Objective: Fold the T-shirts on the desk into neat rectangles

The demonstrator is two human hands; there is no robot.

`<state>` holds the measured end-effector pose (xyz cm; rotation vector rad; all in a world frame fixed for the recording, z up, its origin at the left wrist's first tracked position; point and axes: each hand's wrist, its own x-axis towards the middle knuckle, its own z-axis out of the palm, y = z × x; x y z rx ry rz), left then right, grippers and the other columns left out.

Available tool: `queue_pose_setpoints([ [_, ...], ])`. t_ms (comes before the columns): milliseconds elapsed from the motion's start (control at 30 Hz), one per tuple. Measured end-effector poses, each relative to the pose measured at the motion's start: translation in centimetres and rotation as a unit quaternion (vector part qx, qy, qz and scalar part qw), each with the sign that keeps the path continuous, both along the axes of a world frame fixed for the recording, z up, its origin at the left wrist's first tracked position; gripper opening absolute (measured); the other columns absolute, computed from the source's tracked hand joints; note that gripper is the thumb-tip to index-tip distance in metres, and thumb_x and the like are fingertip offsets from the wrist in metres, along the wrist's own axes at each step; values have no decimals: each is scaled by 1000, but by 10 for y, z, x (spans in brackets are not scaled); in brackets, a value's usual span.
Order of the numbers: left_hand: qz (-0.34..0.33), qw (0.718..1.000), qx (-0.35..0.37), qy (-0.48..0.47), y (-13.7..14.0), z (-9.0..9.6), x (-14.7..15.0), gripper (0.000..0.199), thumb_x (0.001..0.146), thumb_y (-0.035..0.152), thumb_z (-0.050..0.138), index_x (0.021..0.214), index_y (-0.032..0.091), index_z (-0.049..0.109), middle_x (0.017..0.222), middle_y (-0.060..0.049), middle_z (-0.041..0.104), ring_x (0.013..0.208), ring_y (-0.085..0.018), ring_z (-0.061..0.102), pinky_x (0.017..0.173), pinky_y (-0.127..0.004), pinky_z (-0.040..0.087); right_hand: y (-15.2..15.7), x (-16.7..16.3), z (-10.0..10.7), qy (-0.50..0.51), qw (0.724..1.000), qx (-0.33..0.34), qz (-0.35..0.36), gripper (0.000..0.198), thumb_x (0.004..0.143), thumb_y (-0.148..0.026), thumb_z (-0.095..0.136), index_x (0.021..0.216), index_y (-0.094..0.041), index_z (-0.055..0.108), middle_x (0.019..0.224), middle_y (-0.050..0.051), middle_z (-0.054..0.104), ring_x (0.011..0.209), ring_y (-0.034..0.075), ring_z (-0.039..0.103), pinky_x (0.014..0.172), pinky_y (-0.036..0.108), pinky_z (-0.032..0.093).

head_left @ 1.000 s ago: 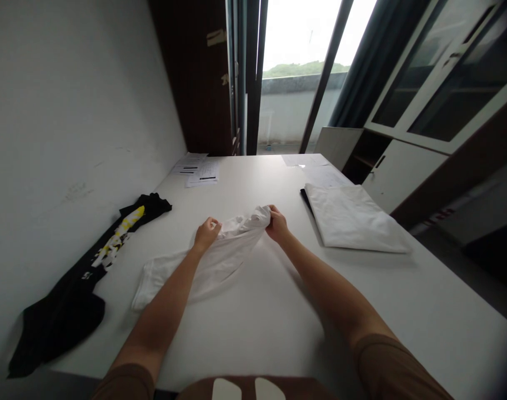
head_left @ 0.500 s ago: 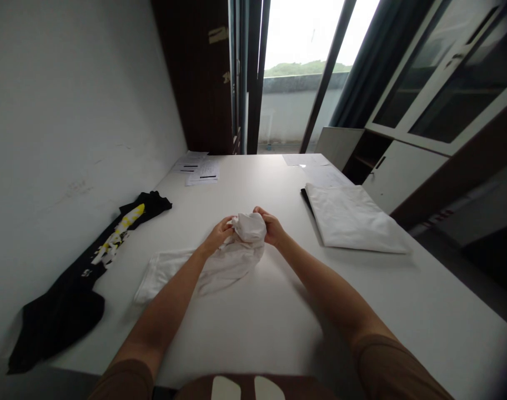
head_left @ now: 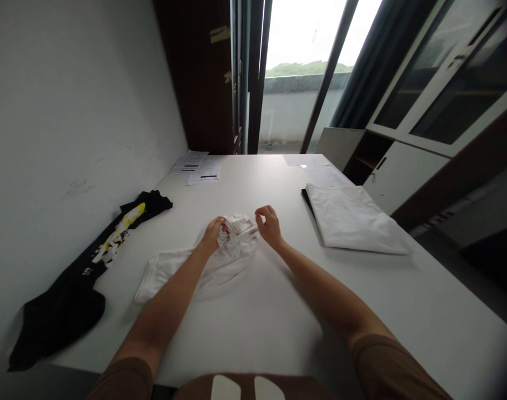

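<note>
A thin white garment point(head_left: 232, 264) lies crumpled in front of me, its flatter part with a hemmed edge stretching left under my left forearm. My left hand point(head_left: 214, 234) grips the bunched cloth at its upper left, where folds curl round an opening by the fingertips. At the bunch's right edge, my right hand point(head_left: 270, 226) is raised with thumb and forefinger bent together in a ring. Its fingertips are right beside the cloth; whether they pinch a bit of it I cannot tell.
Along the left wall lies a black garment point(head_left: 70, 294) with a yellow and white print. A folded white cloth point(head_left: 357, 219) rests on the right of the white table point(head_left: 253, 339), with something black under it. Papers point(head_left: 203, 171) lie at the far left, more sheets point(head_left: 320, 172) far right.
My left hand has shifted left, drawing the bunched cloth with it. The bunch has flattened and shows an opening. My right hand has stayed near its place, its fingers now mostly off the cloth.
</note>
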<state>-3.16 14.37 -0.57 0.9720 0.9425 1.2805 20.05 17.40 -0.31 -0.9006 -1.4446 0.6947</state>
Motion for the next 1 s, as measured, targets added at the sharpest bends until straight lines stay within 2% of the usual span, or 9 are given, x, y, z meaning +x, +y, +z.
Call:
queue_pose_setpoints([
  [100,-27,1000,-2,-9,-1,1,6,31,78,46,75,78,19,60,69,2,59,62,-12,56,62,-25,44,-16,-17,1,-85,987,-18,138,8,86,-35,74,83,-29,71,88,4,63,87,23,54,82,34,47],
  [200,-54,999,3,3,-1,0,10,25,71,36,76,85,17,69,75,1,64,68,-13,58,67,-25,47,-23,-30,-5,-114,975,-41,187,14,83,-39,82,85,-29,74,84,1,66,77,20,52,77,30,44],
  [367,-33,998,9,52,0,-4,10,19,69,30,77,82,17,72,65,4,57,62,-10,49,61,-23,37,-20,-31,-15,-82,980,-56,170,24,89,-44,78,75,-27,70,79,1,64,76,19,52,77,29,44],
  [533,-8,996,13,89,2,-7,9,23,69,31,82,85,17,73,72,2,65,66,-11,53,66,-24,41,-14,-26,-19,-49,985,-80,142,42,91,-57,71,66,-25,61,66,-2,55,66,16,47,65,27,41],
  [667,40,992,14,117,9,-16,1,21,71,35,79,73,19,66,60,6,53,57,-9,43,58,-22,32,0,-20,-22,47,988,-125,83,47,86,-67,73,70,-24,63,66,-2,60,65,16,54,60,27,44],
  [800,103,985,7,136,16,-23,-12,27,75,42,74,69,20,60,57,8,46,54,-9,37,53,-20,26,23,-3,-23,206,960,-186,30,50,77,-71,79,78,-24,61,70,-1,64,65,17,61,61,29,52],
  [1000,177,972,16,156,19,-20,-29,32,81,41,71,65,21,51,58,8,42,54,-8,36,53,-20,27,51,32,-26,368,902,-228,14,38,78,-55,78,92,-26,59,79,-2,69,70,17,66,65,30,59],
])
